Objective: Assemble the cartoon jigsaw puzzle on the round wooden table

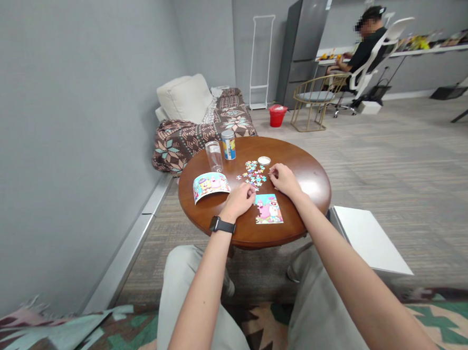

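On the round wooden table lies a joined section of a cartoon jigsaw puzzle [268, 209], its left edge uneven with tabs. Behind it spreads a loose pile of puzzle pieces [253, 173]. My left hand [241, 198], with a black watch at the wrist, has curled fingers just above the section's upper left corner; whatever is in them is hidden. My right hand [285, 180] pinches a small, thin puzzle piece [272, 173] to the right of the pile. A curved picture card [211, 185] with cartoon figures stands left of my left hand.
A clear glass [214, 157], a blue-yellow can [229, 145] and a round lid [264, 161] stand towards the table's [296, 152] back. A white box-like stand [368, 235] is at the right. Beyond are a covered sofa, a red bin [278, 116] and a seated person.
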Demonstrator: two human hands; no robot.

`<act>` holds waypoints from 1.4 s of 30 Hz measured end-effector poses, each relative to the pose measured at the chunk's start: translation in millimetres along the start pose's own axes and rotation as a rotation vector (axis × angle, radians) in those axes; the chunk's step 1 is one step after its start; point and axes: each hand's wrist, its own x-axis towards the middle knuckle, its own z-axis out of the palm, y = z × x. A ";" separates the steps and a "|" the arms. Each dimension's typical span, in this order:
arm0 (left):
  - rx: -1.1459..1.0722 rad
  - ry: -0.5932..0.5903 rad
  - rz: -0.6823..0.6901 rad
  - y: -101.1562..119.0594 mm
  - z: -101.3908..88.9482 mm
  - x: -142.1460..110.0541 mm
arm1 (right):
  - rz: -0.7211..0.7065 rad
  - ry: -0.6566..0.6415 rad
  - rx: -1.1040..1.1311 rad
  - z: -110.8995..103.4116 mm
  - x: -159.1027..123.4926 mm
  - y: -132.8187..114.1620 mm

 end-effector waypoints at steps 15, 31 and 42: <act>-0.006 0.001 0.006 -0.2 -0.1 0.0 | 0.101 0.015 0.159 -7.4 -3.1 -8.7; -0.023 -0.006 -0.017 2.9 -2.3 -1.1 | 0.108 0.012 0.218 -7.6 -2.8 -4.3; -0.015 -0.015 0.002 5.5 -3.8 -0.5 | 0.127 0.017 0.233 -5.4 -1.3 -1.0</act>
